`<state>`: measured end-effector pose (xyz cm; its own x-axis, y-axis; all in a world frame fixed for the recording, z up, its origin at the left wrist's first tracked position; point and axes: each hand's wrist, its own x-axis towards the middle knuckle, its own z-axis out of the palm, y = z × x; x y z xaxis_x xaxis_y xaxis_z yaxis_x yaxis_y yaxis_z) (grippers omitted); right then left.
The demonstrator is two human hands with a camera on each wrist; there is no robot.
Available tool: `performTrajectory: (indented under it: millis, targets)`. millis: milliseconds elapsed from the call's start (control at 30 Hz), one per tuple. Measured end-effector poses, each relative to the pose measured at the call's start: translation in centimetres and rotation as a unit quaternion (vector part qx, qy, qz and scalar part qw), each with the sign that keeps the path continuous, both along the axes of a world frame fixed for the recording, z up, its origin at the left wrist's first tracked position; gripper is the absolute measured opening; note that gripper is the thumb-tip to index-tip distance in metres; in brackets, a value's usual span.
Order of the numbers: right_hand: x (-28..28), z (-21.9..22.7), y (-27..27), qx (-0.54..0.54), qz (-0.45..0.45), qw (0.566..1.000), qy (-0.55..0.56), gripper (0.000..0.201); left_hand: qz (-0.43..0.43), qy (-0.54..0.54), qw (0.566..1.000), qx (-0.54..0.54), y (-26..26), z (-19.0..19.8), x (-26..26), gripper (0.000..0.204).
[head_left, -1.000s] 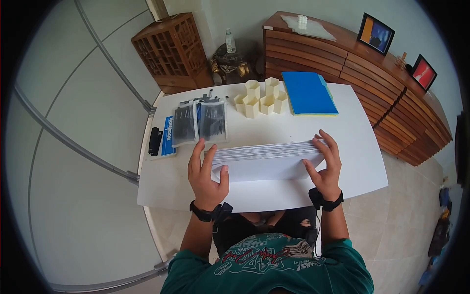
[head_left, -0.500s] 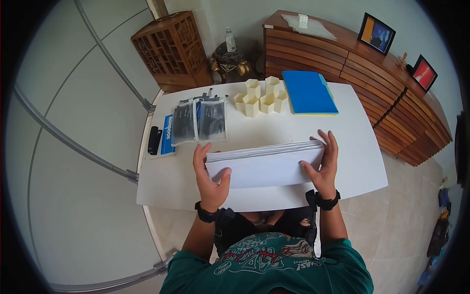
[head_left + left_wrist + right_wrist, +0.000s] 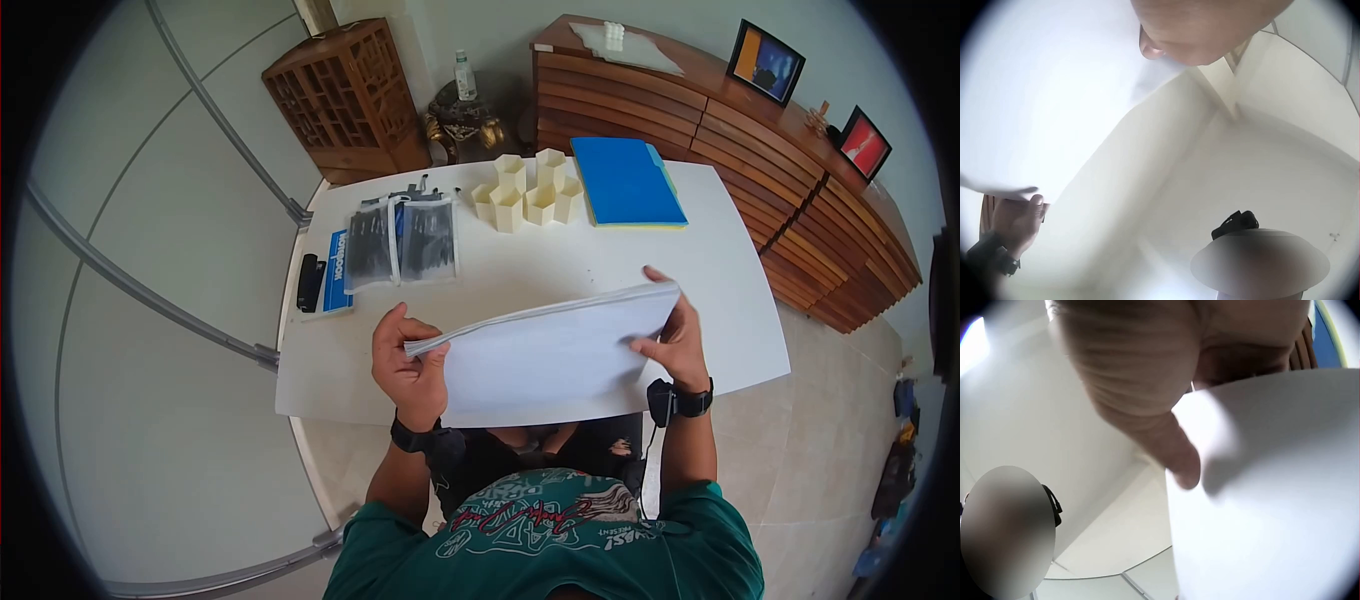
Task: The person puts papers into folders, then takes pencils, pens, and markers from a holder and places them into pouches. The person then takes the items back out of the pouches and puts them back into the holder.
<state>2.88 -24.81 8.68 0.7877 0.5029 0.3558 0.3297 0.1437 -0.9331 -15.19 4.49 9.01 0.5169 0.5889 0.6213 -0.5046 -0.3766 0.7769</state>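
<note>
A stack of white paper sheets (image 3: 560,345) is held on its long edge over the near part of the white table (image 3: 340,385), its broad face toward the person. The left hand (image 3: 408,365) pinches the stack's left end, thumb on the near face and fingers behind. At the other end the right hand (image 3: 680,340) grips the stack, its thumb pressed on the near face. The right wrist view shows that thumb (image 3: 1175,459) lying along the paper's edge. The stack slants, with its right end higher in the head view.
Behind the paper lie zip pouches (image 3: 405,240) with dark contents, over a blue notebook (image 3: 338,262) beside a black stapler-like object (image 3: 311,283). Cream hexagonal holders (image 3: 525,195) and a blue folder (image 3: 630,182) occupy the far side. A wooden cabinet (image 3: 640,95) stands beyond.
The sheets have drawn together into a thinner-looking top edge, and the stack now tilts with its left end lower. The left hand has moved slightly left and down and closed its fingers onto the corner.
</note>
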Motion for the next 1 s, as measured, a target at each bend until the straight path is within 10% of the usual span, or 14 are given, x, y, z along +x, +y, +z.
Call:
performTrajectory:
  millis: [200,500,700,1000]
  targets:
    - [-0.7,-3.4,1.2,-0.01,-0.013,0.994,0.104,0.023,-0.022,0.026,0.999,-0.035,1.0,1.5,1.3,0.071]
    - [0.3,-5.6,1.5,0.021,-0.058,0.995,0.078,0.024,-0.191,0.215,0.957,-0.05,4.5,-6.2,1.6,0.066]
    - [0.8,-6.5,1.0,-0.045,-0.031,0.998,0.043,0.036,-0.047,0.147,0.988,-0.012,2.0,-10.2,2.8,0.061]
    - [0.2,-6.8,1.9,0.024,-0.072,0.996,0.053,0.045,-0.062,0.132,0.987,-0.062,0.6,-10.2,2.9,0.063]
